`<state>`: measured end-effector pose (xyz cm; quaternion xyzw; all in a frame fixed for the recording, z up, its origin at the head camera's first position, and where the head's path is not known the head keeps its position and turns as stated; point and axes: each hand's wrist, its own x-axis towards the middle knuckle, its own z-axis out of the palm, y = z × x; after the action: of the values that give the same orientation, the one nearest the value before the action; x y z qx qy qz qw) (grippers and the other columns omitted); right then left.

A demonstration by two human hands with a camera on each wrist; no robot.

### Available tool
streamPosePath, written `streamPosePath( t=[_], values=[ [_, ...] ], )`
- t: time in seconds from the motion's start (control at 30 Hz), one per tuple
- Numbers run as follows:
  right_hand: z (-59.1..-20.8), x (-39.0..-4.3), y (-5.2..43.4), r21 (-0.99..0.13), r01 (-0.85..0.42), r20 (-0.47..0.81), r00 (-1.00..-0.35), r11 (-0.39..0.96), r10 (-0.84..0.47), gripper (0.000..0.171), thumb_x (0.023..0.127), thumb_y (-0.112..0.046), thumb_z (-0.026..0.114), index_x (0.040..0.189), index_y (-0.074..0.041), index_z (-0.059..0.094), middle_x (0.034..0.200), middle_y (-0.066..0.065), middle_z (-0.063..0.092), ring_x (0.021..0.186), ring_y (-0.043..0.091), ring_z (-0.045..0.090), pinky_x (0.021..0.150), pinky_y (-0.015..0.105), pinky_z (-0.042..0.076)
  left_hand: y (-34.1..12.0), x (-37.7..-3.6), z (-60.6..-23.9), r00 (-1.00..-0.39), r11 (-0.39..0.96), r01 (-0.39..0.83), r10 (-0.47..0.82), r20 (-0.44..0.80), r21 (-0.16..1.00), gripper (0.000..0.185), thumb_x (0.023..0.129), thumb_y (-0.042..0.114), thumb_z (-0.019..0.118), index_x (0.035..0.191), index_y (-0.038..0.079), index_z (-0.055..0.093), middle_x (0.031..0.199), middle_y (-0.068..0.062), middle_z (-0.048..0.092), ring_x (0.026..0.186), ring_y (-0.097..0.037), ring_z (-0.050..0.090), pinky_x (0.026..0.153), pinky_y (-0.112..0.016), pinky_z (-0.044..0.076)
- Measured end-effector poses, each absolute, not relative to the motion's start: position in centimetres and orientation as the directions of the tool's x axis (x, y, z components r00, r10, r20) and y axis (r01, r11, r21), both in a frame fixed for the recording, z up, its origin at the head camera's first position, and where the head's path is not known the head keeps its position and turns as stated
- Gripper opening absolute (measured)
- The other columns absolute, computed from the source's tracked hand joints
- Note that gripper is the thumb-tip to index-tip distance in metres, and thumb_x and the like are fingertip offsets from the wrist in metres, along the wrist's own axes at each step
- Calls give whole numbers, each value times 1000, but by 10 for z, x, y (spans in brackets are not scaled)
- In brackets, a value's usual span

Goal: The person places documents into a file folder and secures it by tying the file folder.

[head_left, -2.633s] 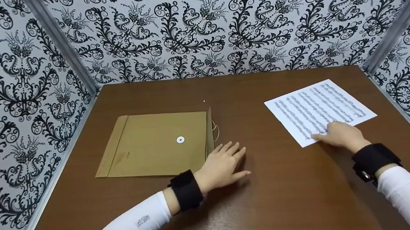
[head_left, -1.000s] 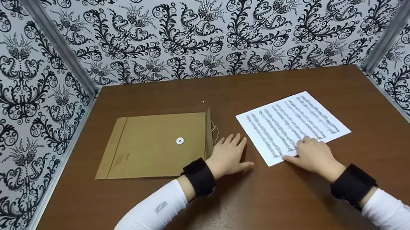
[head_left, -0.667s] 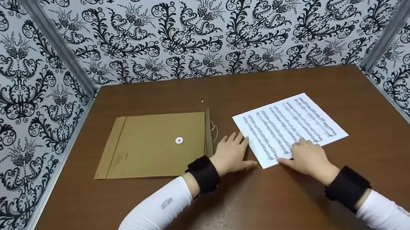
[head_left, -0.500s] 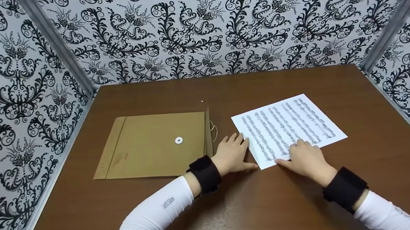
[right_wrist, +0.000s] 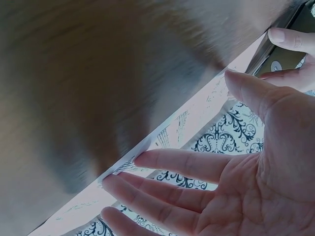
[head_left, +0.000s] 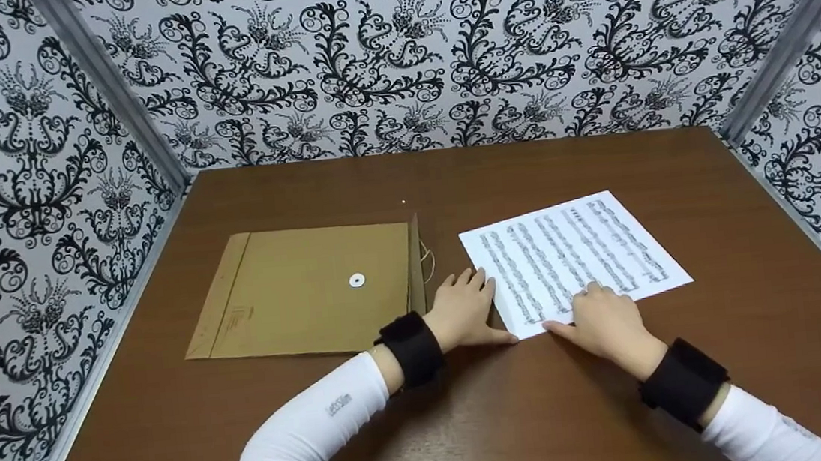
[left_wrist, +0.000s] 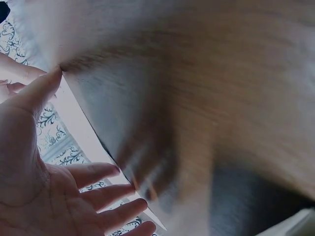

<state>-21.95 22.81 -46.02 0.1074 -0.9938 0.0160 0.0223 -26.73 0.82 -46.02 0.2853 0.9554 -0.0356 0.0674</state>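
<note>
A white sheet of music (head_left: 563, 253) lies flat on the brown table, slightly turned. My left hand (head_left: 465, 309) has its fingers spread along the sheet's left edge, the thumb at the near left corner. On the sheet's near edge rests my right hand (head_left: 607, 321), fingertips on the paper and thumb out to the left. The left wrist view shows the left fingers (left_wrist: 113, 211) extended at the paper's edge. In the right wrist view the right fingers (right_wrist: 162, 204) are extended too, touching the sheet.
A brown string-tie envelope (head_left: 303, 290) lies left of the sheet, its flap side raised a little at the right with a loose string (head_left: 427, 259). Patterned walls (head_left: 394, 59) enclose the table (head_left: 431, 439) at the back and sides.
The sheet and my right hand have slid left and toward me, up to my left hand. My left hand has moved slightly right and now meets the sheet's edge. The envelope stays put.
</note>
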Motion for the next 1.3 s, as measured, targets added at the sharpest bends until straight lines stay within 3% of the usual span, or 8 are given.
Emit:
streamPosePath(
  t=[0.43,0.67,0.8,0.9,0.97,1.03,1.1,1.3],
  values=[
    [-456,-216,225,-72,-212,-27,-976,975,-215,55,88,-50,74,73,2,64,80,22,62,66,38,62,55,49,52,7,-266,-462,-830,826,557,548,-103,-88,103,81,82,60,152,7,48,159,-13,49,148,-27,47,120,-42,42],
    [-452,-225,241,-150,-222,-40,-972,963,-230,50,92,-45,72,87,4,65,87,23,62,69,35,61,57,47,51,2,-267,-462,-820,817,571,562,-109,-84,103,82,81,59,152,7,48,159,-12,48,148,-27,47,121,-42,41],
    [-451,-237,255,-206,-235,-30,-969,950,-246,47,93,-43,70,87,3,63,81,18,60,67,28,55,59,42,46,-1,-266,-462,-814,813,578,568,-123,-68,102,84,80,59,153,7,46,160,-13,47,150,-28,45,123,-44,39],
    [-450,-245,268,-231,-222,-17,-973,947,-232,52,95,-41,69,96,11,64,86,26,63,74,35,60,66,48,51,-4,-267,-461,-811,808,584,574,-117,-84,102,83,82,58,152,7,48,158,-13,49,148,-27,47,121,-44,41],
    [-450,-250,278,-239,-203,-25,-976,950,-215,62,96,-41,67,111,19,62,101,37,65,90,49,65,79,56,55,-5,-267,-462,-809,804,587,578,-105,-96,103,82,83,59,150,6,50,156,-13,52,145,-27,50,119,-43,43],
    [-450,-253,289,-257,-161,-42,-983,953,-177,71,97,-42,66,126,23,55,120,45,60,110,58,61,92,64,52,-6,-267,-462,-808,802,589,581,-97,-105,103,80,83,60,148,6,52,154,-13,54,143,-27,52,118,-43,44],
    [-449,-258,298,-275,-124,-59,-988,953,-145,75,97,-42,65,130,24,52,128,47,56,119,61,56,98,67,48,-6,-268,-462,-806,800,591,583,-98,-106,102,80,83,61,147,6,53,153,-13,54,142,-27,53,117,-43,45],
    [-450,-267,325,-311,-43,-101,-992,949,-78,77,97,-42,63,131,25,48,125,48,55,107,59,59,90,68,48,-9,-268,-460,-792,783,610,599,-120,-120,101,81,82,60,148,6,52,155,-13,52,143,-26,53,117,-41,45]
  ],
)
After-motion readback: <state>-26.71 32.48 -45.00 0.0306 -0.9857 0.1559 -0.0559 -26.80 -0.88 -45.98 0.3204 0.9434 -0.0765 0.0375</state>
